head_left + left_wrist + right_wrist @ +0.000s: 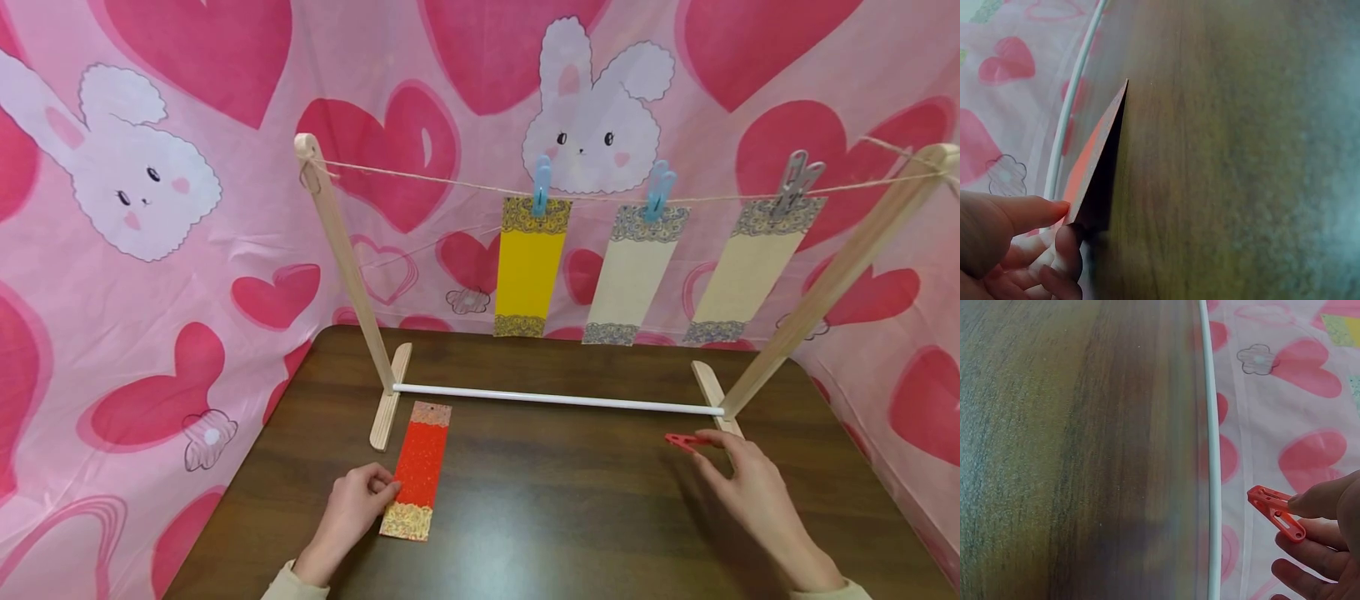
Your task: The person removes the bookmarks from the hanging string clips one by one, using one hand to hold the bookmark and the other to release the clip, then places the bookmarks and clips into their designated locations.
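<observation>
A red bookmark (420,471) with patterned bands at both ends is pinched along its left edge by my left hand (358,508). In the left wrist view the thumb and a finger grip the bookmark (1094,150), which is tilted up off the table with a dark shadow under it. Over on the right, my right hand (750,483) holds a small red clothespin (681,442) by its handle ends between thumb and finger. The right wrist view shows the clothespin (1277,514) pointing left, with nothing in its jaws.
A twine line (442,179) runs between two wooden posts. From it hang a yellow card (528,275), a white card (633,279) and a cream card (753,275), on blue and grey clothespins. A white rod (555,399) joins the stand's feet on the brown table (540,492).
</observation>
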Motion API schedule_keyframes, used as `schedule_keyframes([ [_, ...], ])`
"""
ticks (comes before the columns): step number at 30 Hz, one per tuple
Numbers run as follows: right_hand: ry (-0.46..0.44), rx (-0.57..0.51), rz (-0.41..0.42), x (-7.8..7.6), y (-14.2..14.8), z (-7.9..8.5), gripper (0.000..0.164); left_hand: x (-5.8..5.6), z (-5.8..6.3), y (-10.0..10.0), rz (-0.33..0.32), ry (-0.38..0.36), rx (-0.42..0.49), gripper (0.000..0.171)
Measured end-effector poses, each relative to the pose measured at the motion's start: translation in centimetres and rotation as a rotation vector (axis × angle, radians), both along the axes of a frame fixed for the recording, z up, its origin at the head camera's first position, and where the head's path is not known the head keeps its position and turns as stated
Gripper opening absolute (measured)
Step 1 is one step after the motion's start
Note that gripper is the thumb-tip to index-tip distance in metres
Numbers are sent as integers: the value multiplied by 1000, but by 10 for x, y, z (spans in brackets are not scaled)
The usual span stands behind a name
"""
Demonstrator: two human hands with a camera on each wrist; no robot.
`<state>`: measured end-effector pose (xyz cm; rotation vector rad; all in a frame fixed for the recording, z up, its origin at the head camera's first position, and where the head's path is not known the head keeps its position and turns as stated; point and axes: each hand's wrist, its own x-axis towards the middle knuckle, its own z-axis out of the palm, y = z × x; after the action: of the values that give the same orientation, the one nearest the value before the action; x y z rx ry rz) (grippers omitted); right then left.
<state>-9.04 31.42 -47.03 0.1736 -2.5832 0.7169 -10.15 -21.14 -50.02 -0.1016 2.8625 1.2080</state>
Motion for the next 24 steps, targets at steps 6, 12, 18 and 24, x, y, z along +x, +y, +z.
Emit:
schedule_keyframes([
  [6,9,3,-5,-2,1,-6,40,-2,-2,2,-2,-4,24,11],
  [12,0,15,0,-2,0,-12,37,-4,-1,1,-3,7,-10,10],
  [18,12,32,-10,-2,0,-17,36,-4,1,0,9,27,-44,10],
  [24,-12,44,-21,-4,2,-25,34,-5,7,3,4,76,-67,6],
])
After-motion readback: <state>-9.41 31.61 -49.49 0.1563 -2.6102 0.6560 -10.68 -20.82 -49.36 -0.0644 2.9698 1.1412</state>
